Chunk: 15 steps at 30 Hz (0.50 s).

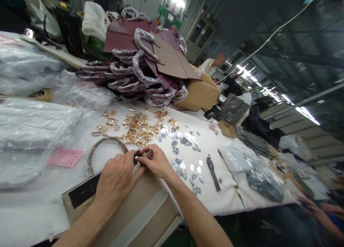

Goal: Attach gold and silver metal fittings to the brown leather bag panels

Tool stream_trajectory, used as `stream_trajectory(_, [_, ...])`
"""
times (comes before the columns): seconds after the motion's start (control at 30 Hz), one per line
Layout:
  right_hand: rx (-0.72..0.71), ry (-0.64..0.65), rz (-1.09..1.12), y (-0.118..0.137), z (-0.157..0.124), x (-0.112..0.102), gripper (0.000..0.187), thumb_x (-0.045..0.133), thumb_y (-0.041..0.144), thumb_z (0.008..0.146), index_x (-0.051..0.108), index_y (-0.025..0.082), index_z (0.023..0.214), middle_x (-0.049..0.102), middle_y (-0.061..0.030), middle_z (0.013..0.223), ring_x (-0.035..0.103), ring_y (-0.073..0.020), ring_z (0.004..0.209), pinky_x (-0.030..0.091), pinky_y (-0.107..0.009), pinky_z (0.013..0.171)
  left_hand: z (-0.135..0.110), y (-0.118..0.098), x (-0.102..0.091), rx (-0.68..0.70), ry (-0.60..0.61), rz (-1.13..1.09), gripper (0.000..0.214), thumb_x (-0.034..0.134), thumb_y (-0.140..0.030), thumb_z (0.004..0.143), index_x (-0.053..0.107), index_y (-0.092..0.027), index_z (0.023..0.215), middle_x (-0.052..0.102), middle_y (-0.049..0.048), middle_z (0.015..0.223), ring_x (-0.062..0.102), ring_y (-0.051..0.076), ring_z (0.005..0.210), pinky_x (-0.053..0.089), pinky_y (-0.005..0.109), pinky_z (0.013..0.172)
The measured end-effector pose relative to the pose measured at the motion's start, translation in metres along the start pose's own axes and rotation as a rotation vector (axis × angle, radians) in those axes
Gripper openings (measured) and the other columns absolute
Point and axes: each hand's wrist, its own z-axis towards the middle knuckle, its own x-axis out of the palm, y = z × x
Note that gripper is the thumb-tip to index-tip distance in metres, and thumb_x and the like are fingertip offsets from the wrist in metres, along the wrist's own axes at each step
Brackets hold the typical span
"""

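A taupe handbag panel (146,204) lies tilted at the table's near edge, with a wrapped curved handle (90,157) beyond it. My left hand (115,179) grips the panel's upper edge, its fingers closed near a small black patch (135,160). Over that patch, my right hand (157,163) pinches a small shiny metal plate (137,158) between thumb and fingers; its exact shape is partly hidden. A dark strip (83,191) shows on the panel, left of my left hand. Gold-coloured metal fittings (138,127) lie heaped just past my hands.
Thin silver plates (185,141) are scattered right of the fittings. Pliers (213,172) lie farther right, near plastic-wrapped packs (233,159). Maroon bag pieces with wrapped handles (142,66) are piled at the back beside a cardboard box (200,93). Plastic-covered stacks (32,132) fill the left.
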Motion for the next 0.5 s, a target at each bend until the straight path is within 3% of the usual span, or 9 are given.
stream_trajectory(0.1, [-0.087,-0.016,-0.001,-0.005,-0.005,0.000,0.012,0.082,0.027,0.079,0.075,0.023,0.088,0.068,-0.0001,0.093,0.064,-0.0140,0.078,0.052,-0.028,0.075,-0.001,0.003,0.002,0.037,-0.012,0.008,0.042,0.049,-0.053,0.101,0.061,-0.014,0.115,0.065,0.0083,0.084,0.061,0.030,0.078,0.037,0.040,0.070])
stream_trajectory(0.17, [-0.111,-0.039,0.049,-0.011,-0.004,-0.012,0.015,0.079,0.032,0.083,0.075,0.024,0.096,0.070,-0.0003,0.092,0.065,-0.0146,0.079,0.053,-0.027,0.074,-0.001,0.005,0.005,0.052,-0.009,0.009,0.046,0.044,-0.056,0.102,0.062,-0.015,0.113,0.063,0.0077,0.081,0.061,0.031,0.077,0.037,0.041,0.069])
stream_trajectory(0.3, [-0.046,-0.329,0.000,-0.032,0.010,-0.069,0.028,0.060,0.044,0.096,0.071,0.021,0.109,0.069,-0.0007,0.080,0.063,-0.0152,0.069,0.053,-0.027,0.065,0.001,0.007,0.009,0.085,0.053,-0.023,0.053,0.039,-0.059,0.102,0.062,-0.014,0.117,0.064,0.0090,0.085,0.062,0.033,0.082,0.040,0.044,0.073])
stream_trajectory(0.37, [-0.030,-0.462,-0.138,-0.045,0.020,-0.102,0.027,0.056,0.041,0.097,0.071,0.021,0.107,0.071,-0.0019,0.084,0.065,-0.0164,0.074,0.055,-0.029,0.072,0.002,0.008,0.007,0.082,0.094,-0.055,0.053,0.038,-0.059,0.102,0.062,-0.014,0.117,0.065,0.0105,0.089,0.063,0.034,0.085,0.042,0.046,0.076])
stream_trajectory(0.43, [-0.018,-0.490,-0.233,-0.056,0.031,-0.126,0.021,0.060,0.034,0.095,0.073,0.021,0.104,0.074,-0.0032,0.093,0.067,-0.0176,0.082,0.055,-0.032,0.082,0.001,0.009,0.005,0.067,0.127,-0.107,0.053,0.038,-0.059,0.102,0.063,-0.015,0.116,0.067,0.0118,0.092,0.064,0.035,0.089,0.044,0.047,0.077])
stream_trajectory(0.5, [-0.019,-0.467,-0.300,-0.064,0.041,-0.138,0.016,0.065,0.027,0.091,0.076,0.022,0.101,0.076,-0.0038,0.100,0.069,-0.0182,0.088,0.054,-0.033,0.088,0.000,0.013,0.004,0.052,0.151,-0.184,0.052,0.038,-0.058,0.102,0.063,-0.015,0.116,0.070,0.0136,0.097,0.066,0.036,0.094,0.047,0.048,0.081])
